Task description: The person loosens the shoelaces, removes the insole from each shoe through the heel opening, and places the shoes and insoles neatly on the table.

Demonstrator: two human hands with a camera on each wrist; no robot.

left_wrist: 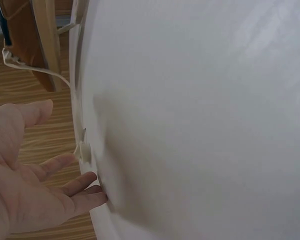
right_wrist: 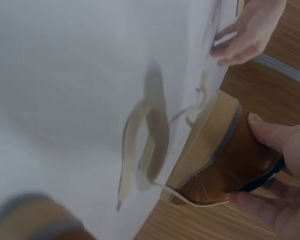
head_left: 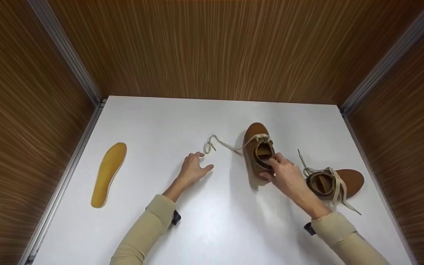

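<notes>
My right hand (head_left: 287,176) grips a brown lace-up shoe (head_left: 255,129) by the heel, its fingers over the collar into the opening and its thumb on the outside of the heel. The shoe's toe points to the back of the table. From its left side a pale shoelace (head_left: 228,147) runs out and ends in a loop on the white surface. Just in front of that loop hovers my left hand (head_left: 191,171), palm down, holding nothing, with thumb and fingers spread apart. In the right wrist view, the thumb presses the heel leather (right_wrist: 235,165).
A second brown shoe (head_left: 350,182) lies at the right, toe to the right, laces loose. A yellow insole (head_left: 109,173) rests on the left of the white table (head_left: 168,117). Wood-grained panels (head_left: 204,51) close off the back and both sides.
</notes>
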